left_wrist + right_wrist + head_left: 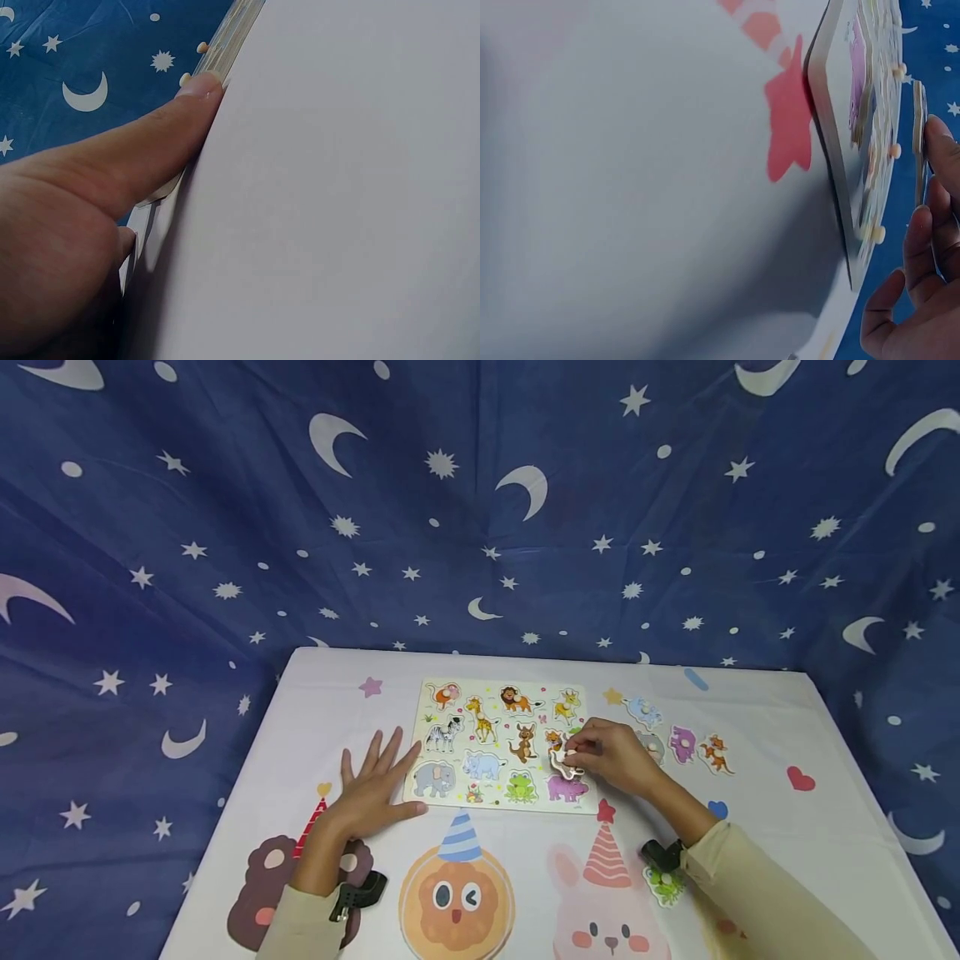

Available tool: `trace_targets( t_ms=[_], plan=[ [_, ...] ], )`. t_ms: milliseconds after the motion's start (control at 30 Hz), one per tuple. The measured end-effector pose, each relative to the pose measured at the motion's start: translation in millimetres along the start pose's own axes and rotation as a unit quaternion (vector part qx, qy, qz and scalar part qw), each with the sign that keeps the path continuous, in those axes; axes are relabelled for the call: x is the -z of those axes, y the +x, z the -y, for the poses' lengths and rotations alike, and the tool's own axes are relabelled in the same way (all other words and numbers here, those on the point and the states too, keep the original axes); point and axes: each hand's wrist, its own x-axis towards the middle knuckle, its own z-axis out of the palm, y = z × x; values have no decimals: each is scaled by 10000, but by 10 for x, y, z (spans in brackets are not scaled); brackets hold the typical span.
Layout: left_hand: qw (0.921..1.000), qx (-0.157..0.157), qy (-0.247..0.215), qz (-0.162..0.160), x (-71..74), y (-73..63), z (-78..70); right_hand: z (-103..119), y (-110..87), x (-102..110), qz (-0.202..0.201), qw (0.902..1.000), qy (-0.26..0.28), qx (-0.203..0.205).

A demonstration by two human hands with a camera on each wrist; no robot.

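A pale animal puzzle board [491, 689] lies on the table, its printed animals including a lion, giraffe, zebra and elephant. At the board's left edge rests my left hand [371, 793], fingers spread and straight. In the left wrist view its thumb [161, 142] touches the board's side. Over the board's right part, my right hand [618, 756] pinches a thin wooden puzzle piece [564, 766] between thumb and fingers. The right wrist view shows this piece [919, 142] edge-on, raised off the board; which animal it carries is hard to tell.
Right of the board lie loose pieces: a blue animal [642, 712], a grey one [652, 746] partly behind my right hand, a purple hippo [683, 744] and an orange animal [716, 754]. A green frog piece [663, 887] lies by my right wrist. A blue star-patterned cloth [480, 527] hangs behind.
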Motion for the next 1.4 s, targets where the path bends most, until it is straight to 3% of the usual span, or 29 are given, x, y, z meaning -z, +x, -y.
trace_targets(
  t_ms=[500, 833, 1400],
  plan=[
    [10000, 19, -9, 20, -28, -12, 21, 85, 223, -176, 213, 9994, 287, 12],
    [10000, 35, 41, 17, -28, -8, 19, 132, 405, -293, 226, 9997, 76, -32],
    [9999, -64, 125, 23, -7, 0, 17, 192, 537, -415, 362, 9983, -306, -333]
  ],
)
